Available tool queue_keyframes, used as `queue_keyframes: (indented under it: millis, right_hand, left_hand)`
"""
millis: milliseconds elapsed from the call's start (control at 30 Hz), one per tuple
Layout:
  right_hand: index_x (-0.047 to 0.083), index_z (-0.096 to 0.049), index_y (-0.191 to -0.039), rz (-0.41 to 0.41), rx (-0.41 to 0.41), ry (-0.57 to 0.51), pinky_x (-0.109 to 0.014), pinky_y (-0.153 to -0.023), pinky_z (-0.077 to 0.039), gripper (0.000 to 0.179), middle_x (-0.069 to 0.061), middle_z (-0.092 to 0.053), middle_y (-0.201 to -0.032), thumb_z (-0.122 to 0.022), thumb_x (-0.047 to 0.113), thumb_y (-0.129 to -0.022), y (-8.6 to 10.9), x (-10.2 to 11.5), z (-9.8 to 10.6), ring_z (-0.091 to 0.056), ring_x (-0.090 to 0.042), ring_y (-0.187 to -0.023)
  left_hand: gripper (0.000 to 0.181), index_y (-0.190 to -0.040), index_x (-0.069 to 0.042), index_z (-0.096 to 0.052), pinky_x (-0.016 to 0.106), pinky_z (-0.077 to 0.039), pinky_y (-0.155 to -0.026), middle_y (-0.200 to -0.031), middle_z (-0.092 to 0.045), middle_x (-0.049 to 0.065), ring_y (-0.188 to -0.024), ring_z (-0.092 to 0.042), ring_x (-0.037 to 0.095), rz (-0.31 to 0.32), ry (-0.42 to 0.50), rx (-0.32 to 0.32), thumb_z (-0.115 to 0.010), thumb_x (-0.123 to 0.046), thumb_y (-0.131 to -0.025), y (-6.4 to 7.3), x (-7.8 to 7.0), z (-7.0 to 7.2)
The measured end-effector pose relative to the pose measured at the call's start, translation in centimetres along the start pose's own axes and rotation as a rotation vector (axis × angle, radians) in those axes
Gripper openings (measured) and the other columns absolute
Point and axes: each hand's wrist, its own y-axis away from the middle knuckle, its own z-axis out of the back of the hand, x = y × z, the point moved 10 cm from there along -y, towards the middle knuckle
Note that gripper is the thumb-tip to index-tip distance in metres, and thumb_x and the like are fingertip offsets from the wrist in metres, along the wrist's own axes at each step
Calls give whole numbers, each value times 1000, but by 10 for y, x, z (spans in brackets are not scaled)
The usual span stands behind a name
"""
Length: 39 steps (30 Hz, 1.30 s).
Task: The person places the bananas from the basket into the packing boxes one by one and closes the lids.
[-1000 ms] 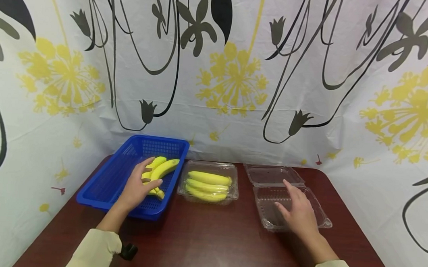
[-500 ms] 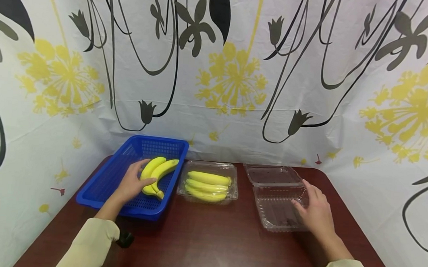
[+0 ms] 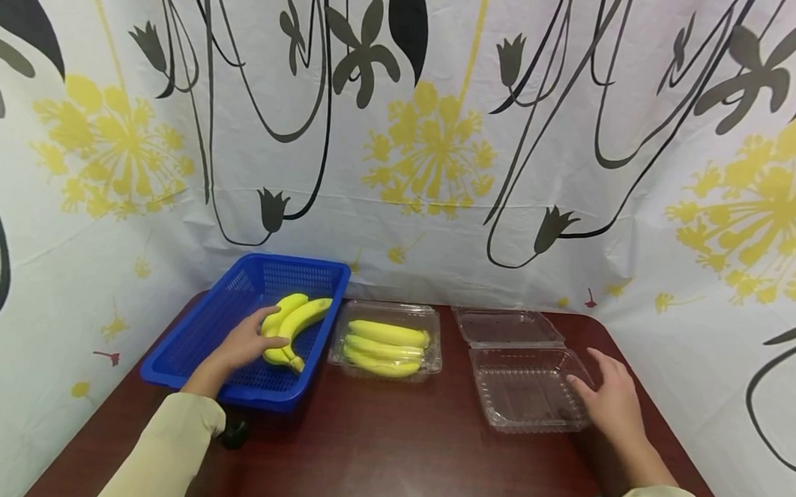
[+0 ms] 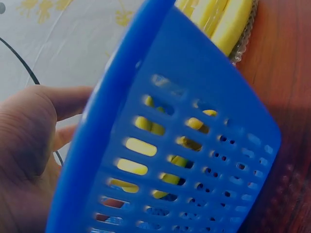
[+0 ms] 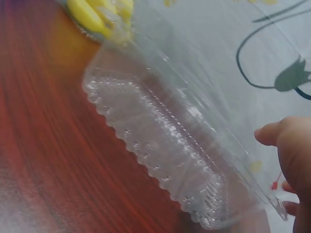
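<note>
My left hand (image 3: 243, 342) reaches over the rim into the blue plastic basket (image 3: 295, 277). Its fingers lie spread at the left side of a few bananas (image 3: 308, 319), the thumb crossing in front of them. In the left wrist view, the basket wall (image 4: 214, 87) hides part of the bananas and fingertips. At the right side of a clear plastic clamshell box (image 3: 525, 394), my right hand (image 3: 616, 402) has its thumb and fingers apart, with nothing gripped. That box lies with its lid (image 3: 509, 327) folded back.
Between the basket and the clamshell box stands a second clear box (image 3: 394, 313), lid down, with several bananas (image 3: 384, 347) inside. All rest on a dark red-brown table (image 3: 387, 451). A patterned white cloth (image 3: 397, 256) hangs behind and at both sides.
My right hand has moved right, from over the open box to beside its right edge. My left hand has shifted slightly left and lower against the bananas in the basket.
</note>
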Motion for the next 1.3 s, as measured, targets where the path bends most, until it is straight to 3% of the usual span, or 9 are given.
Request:
queue_keyframes:
  millis: [133,233,367,500,600,833,1067,1300]
  right_hand:
    - [-2,-50,-134,-93,97,-67,-61,-80,-44,55,-34,-49,-125,-71,23,-90,2,-17,-6,-55,-49,-105]
    - [1,-51,-135,-180,182,-138,-50,-76,-51,53,-32,-53,-126,-66,31,-94,6,-30,-13,-61,-42,-104]
    - [0,-49,-138,-255,297,-329,-32,-70,-53,55,-30,-54,-128,-62,33,-96,14,-42,-24,-64,-19,-96]
    - [-3,-43,-141,-284,379,-547,-31,-74,-55,54,-32,-51,-131,-58,27,-99,22,-47,-34,-62,-8,-95]
    - [-3,-39,-144,-281,402,-652,-31,-77,-55,54,-27,-51,-132,-57,22,-100,26,-49,-37,-62,-6,-100]
    - [-1,-32,-149,-261,438,-881,-31,-76,-56,54,-2,-64,-120,-54,11,-101,31,-48,-44,-64,-9,-103]
    - [-3,-30,-149,-216,461,-932,-29,-78,-55,52,-7,-62,-123,-50,8,-102,33,-41,-53,-64,-12,-106]
    - [-2,-26,-151,-170,465,-956,-29,-80,-54,54,-4,-61,-124,-49,8,-102,32,-33,-53,-63,-12,-106]
  left_hand:
    - [74,-147,4,-33,63,-35,-98,-148,-30,33,-131,-31,53,-17,-30,20,-68,-29,-90,-1,1,-1]
    - [76,-146,6,-35,62,-35,-99,-147,-30,34,-131,-31,52,-10,-41,33,-68,-31,-88,-3,6,-2]
    - [76,-146,6,-35,61,-36,-98,-148,-28,34,-132,-31,52,1,-53,62,-68,-30,-88,-6,13,-4]
    - [73,-144,7,-37,60,-37,-97,-146,-31,36,-130,-34,52,-17,-85,68,-69,-27,-88,-10,12,-4]
    - [70,-142,7,-40,59,-39,-94,-141,-37,37,-125,-40,51,-44,-132,56,-70,-25,-88,-13,10,-4]
    - [67,-142,8,-40,60,-39,-93,-138,-41,36,-123,-41,53,-74,-188,-12,-70,-18,-87,-19,6,-3]
    - [69,-147,4,-32,57,-42,-88,-138,-42,34,-117,-47,50,2,-187,-108,-67,-8,-88,-22,10,5]
    - [69,-147,1,-34,54,-45,-85,-131,-48,34,-112,-51,47,57,-170,-128,-67,-8,-87,-23,17,9]
